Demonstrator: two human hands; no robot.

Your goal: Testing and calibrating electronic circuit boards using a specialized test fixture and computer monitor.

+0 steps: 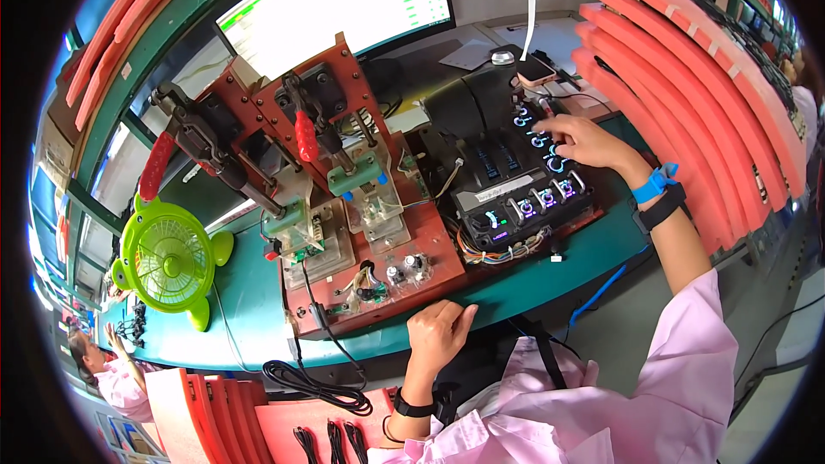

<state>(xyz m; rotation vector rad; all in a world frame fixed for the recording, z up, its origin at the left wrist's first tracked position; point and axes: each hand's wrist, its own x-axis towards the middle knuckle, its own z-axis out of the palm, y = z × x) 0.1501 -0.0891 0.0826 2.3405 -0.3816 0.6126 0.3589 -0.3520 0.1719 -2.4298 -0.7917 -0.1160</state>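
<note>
My right hand (591, 143) reaches over the right side of a black control box (524, 198) with blue-lit round buttons (539, 140). Its fingers stretch to these buttons, thumb and forefinger apart; whether a fingertip presses one is hard to see. A blue band (656, 184) and a black strap circle that wrist. My left hand (440, 333) is at the bench's front edge, fingers curled in and nothing visible in them. Beyond it stands a red test fixture (421, 236) with two toggle clamps, one red handle (306, 136) upright, and small round parts (415, 266) on its base.
A green fan (168, 258) stands on the green bench (245, 314) at left. Black cables (318, 387) hang over the front edge. Red foam trays (670, 103) are stacked at right. A monitor (344, 13) and a phone (535, 70) are behind. Another person (116, 374) sits far left.
</note>
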